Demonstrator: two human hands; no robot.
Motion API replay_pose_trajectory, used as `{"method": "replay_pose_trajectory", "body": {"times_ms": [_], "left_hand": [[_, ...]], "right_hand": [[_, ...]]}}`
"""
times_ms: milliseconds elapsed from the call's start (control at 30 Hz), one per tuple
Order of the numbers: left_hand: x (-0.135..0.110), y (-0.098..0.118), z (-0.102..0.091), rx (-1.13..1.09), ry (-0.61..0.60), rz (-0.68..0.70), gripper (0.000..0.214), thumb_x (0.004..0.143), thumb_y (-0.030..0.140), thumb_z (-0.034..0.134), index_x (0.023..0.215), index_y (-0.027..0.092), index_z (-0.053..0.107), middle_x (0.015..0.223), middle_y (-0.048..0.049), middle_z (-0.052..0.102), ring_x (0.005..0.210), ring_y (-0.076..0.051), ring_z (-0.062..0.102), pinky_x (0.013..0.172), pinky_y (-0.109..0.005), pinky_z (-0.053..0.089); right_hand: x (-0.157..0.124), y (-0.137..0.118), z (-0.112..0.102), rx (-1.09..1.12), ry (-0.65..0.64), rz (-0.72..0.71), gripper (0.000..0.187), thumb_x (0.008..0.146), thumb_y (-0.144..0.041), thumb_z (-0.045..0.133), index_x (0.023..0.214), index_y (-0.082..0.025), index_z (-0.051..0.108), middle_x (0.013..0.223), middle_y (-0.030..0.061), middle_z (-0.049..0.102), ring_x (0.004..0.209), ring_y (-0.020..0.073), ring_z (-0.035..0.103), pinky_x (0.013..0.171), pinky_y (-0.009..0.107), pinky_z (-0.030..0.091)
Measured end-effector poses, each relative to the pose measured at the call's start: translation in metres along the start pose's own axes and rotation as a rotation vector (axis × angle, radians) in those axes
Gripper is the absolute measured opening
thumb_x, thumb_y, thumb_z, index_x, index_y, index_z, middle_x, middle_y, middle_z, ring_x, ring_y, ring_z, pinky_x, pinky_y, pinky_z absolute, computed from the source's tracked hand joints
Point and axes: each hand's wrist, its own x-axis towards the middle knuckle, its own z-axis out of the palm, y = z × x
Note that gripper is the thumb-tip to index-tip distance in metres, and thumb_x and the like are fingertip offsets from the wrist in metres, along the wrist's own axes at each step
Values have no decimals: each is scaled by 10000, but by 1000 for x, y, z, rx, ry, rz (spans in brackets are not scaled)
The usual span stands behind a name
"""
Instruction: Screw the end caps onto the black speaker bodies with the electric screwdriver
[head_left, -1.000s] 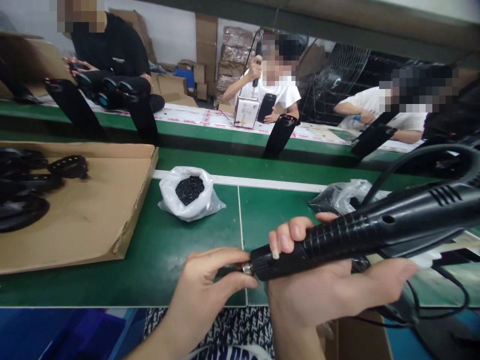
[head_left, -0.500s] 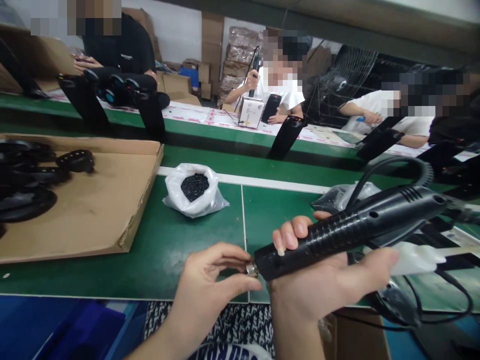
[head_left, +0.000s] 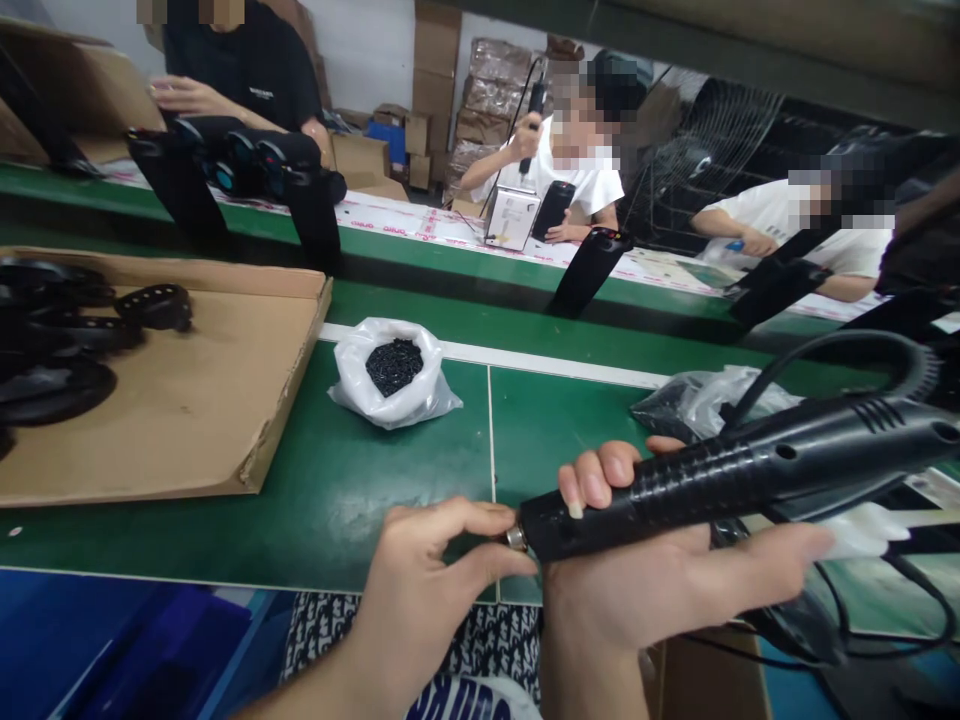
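A black electric screwdriver [head_left: 697, 480] lies aslant across my right hand [head_left: 637, 580], its nose toward the left and its rear end and curved cord at the far right. The fingers of that hand wrap over the front of the body from behind. My left hand [head_left: 450, 560] pinches the small metal chuck [head_left: 516, 538] at the nose between thumb and index finger. No bit shows; the fingers partly hide that spot. Behind my left hand, on the green bench, stands an open white plastic bag [head_left: 390, 385] full of small black screws [head_left: 394, 366].
A shallow cardboard tray [head_left: 210, 430] with black plastic parts [head_left: 60, 350] sits on the left. Another plastic bag [head_left: 705, 395] lies behind the screwdriver. Black posts [head_left: 592, 270] rise along the bench's back edge. Co-workers [head_left: 585, 170] sit across. Loose cables [head_left: 832, 600] hang at right.
The screwdriver and both hands have shifted slightly to the right in view. My left thumb and finger stay on the chuck. The view itself has shifted a little.
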Motion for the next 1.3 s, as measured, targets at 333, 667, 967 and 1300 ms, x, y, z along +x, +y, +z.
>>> {"method": "replay_pose_trajectory", "body": {"times_ms": [333,667,967,1300], "left_hand": [[-5,-8,-2,76,11,-55,175,633,113,840,735,224,751,780,44,788,737,-135,737,726,-173,558],[-13,-12,-7,58,-12,-76,143,694,132,797,789,220,736,823,27,789,772,-139,739,749,-188,562],[-10,-11,-8,100,-67,-101,135,700,164,801,795,236,737,745,48,765,706,-124,713,680,-178,537],[3,-9,-28,137,-72,83,450,703,303,829,1122,294,665,1224,-16,685,1001,-196,695,879,-277,565]], "right_hand": [[5,5,-3,36,-16,42,711,865,-834,331,1002,-139,274,665,-24,317,502,93,369,410,179,365],[4,8,0,77,-40,88,632,925,-758,187,1008,-139,287,670,-15,312,509,91,356,421,174,356],[2,6,0,102,-14,100,589,965,-683,76,992,-135,291,682,-3,306,518,91,360,435,175,365],[18,-7,7,113,25,118,649,954,-667,-73,967,-136,299,668,10,308,503,108,366,418,186,345]]}}
